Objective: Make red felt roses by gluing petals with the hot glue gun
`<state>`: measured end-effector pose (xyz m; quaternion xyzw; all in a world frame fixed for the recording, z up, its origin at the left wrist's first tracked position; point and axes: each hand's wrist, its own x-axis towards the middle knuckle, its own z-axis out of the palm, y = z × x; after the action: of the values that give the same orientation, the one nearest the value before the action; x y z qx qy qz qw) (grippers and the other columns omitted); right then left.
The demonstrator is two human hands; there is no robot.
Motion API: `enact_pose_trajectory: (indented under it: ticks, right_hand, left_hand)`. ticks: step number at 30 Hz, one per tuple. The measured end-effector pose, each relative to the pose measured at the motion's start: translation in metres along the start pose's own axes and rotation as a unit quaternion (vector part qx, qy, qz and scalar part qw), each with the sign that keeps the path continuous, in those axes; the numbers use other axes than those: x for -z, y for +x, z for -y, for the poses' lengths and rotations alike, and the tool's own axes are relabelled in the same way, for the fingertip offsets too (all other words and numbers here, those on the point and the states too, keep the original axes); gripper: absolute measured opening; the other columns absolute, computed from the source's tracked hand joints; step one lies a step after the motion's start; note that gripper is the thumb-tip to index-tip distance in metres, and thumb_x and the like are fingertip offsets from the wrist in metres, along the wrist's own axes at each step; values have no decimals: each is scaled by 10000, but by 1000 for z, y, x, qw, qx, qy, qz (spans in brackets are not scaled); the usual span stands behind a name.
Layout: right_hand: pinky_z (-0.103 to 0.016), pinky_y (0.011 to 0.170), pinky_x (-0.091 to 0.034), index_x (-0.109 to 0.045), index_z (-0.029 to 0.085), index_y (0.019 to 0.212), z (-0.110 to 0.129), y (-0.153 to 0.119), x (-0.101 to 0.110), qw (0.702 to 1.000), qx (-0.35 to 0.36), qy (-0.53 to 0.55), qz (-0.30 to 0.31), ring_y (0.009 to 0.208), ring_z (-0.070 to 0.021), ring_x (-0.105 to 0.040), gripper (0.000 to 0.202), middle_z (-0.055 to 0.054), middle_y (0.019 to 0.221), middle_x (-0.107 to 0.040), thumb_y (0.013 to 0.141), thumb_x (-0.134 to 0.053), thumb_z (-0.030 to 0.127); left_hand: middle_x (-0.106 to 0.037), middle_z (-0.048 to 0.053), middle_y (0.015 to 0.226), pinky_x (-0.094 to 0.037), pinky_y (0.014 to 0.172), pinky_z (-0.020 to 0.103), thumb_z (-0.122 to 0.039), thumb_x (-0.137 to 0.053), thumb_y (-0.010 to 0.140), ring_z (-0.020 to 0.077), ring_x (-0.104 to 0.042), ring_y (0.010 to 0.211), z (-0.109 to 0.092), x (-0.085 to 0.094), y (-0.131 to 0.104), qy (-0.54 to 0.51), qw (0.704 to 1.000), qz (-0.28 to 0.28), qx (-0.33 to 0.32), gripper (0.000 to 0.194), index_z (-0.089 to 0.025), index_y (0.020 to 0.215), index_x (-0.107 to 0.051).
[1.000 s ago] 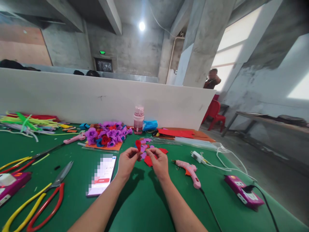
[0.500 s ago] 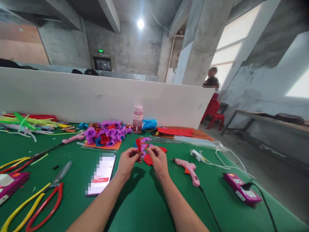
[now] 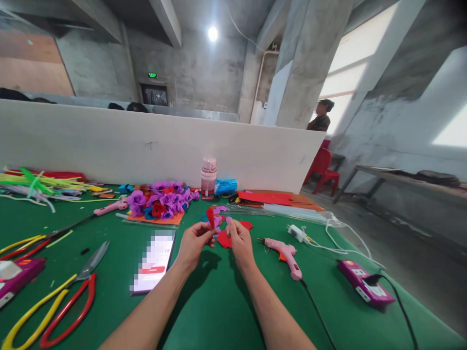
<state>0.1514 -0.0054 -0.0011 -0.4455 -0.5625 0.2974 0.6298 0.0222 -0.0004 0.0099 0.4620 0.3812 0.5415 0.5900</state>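
Note:
My left hand (image 3: 194,244) is closed in a pinch on a red petal-shaped piece (image 3: 210,217), which stands up above the fingertips. Just to its right, my right hand (image 3: 240,243) is also pinched. A small purple bit (image 3: 228,220) shows at its fingertips; whether it is held or lies behind them I cannot tell. Beneath and behind both hands, red petal pieces (image 3: 224,239) and purple ones lie loose on the green tabletop (image 3: 215,301). A pile of purple, red and blue artificial flowers (image 3: 170,200) sits to the back left.
A pink glue gun (image 3: 286,253) with its cord lies right of my hands, near a purple power strip (image 3: 365,287). Left are a phone (image 3: 155,262) and large scissors (image 3: 82,282). A pink bottle (image 3: 208,180) stands before the white partition (image 3: 164,146).
My right fingertips have shifted slightly, and a little more of the purple bit shows there. The red piece in my left hand has turned slightly.

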Motion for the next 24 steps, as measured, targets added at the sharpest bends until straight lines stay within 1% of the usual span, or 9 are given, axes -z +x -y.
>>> enact_pose_trajectory:
  ticks: [3,4,7,11,13,15,18,20,24]
  right_hand:
    - [-224,633,-359,-517,197,709,4,0,0,1000,28,2,11,661,-119,-459,189,23,685,-501,829,-507,343]
    - [-226,636,-365,-525,192,700,4,0,0,1000,22,-2,12,658,-120,-466,187,23,674,-510,810,-536,343]
    - [-226,596,-361,-486,183,572,4,0,0,1000,1,-19,-6,575,-108,-440,289,42,557,-462,780,-573,362]
    - [-233,631,-391,-558,176,695,5,0,0,998,30,-25,-39,641,-118,-493,189,20,673,-553,752,-606,350]
    - [-239,625,-395,-581,174,688,6,0,1,998,21,-49,-41,622,-123,-498,211,16,645,-562,766,-591,370]
    - [-252,649,-404,-622,175,701,6,1,1,997,18,-64,-27,644,-134,-522,263,-1,651,-586,821,-517,385]
    - [-274,748,-417,-676,204,860,7,1,1,998,44,-51,15,803,-157,-568,294,-32,816,-642,878,-426,357]
    - [-281,782,-419,-682,220,891,8,0,0,997,56,-40,32,849,-160,-570,254,-34,865,-643,864,-463,345]
    - [-287,775,-430,-685,215,825,8,0,-1,998,45,-26,35,805,-159,-575,152,-26,823,-628,791,-579,318]
  left_hand:
    - [-625,-16,631,-433,474,189,-301,-746,579,73,-533,498,1,1,1,-14,1000,1,-1,263,-140,711,-586]
    - [-623,-17,628,-430,472,187,-300,-747,578,72,-531,498,1,1,1,-17,1000,0,-2,264,-139,711,-585]
    - [-611,-24,612,-426,468,184,-295,-749,580,68,-524,494,1,1,1,-23,1000,1,-2,265,-137,707,-579]
    - [-612,-21,621,-423,464,184,-303,-745,585,68,-523,493,1,1,1,-22,1000,7,2,269,-138,717,-579]
    - [-611,-20,626,-425,463,189,-311,-745,582,70,-522,489,1,0,0,-15,1000,8,4,273,-139,715,-579]
    - [-601,-23,614,-429,458,195,-319,-744,580,72,-514,479,1,0,-1,-3,1000,7,4,274,-139,701,-578]
    - [-582,-30,592,-429,450,200,-330,-742,579,75,-508,473,0,-2,-2,12,1000,10,2,272,-139,687,-582]
    - [-570,-36,579,-425,446,200,-334,-742,579,77,-508,473,-1,-2,-2,15,1000,12,2,270,-141,681,-583]
    - [-563,-42,574,-424,445,201,-338,-734,589,76,-504,470,0,-2,-3,16,1000,21,-1,261,-144,683,-588]
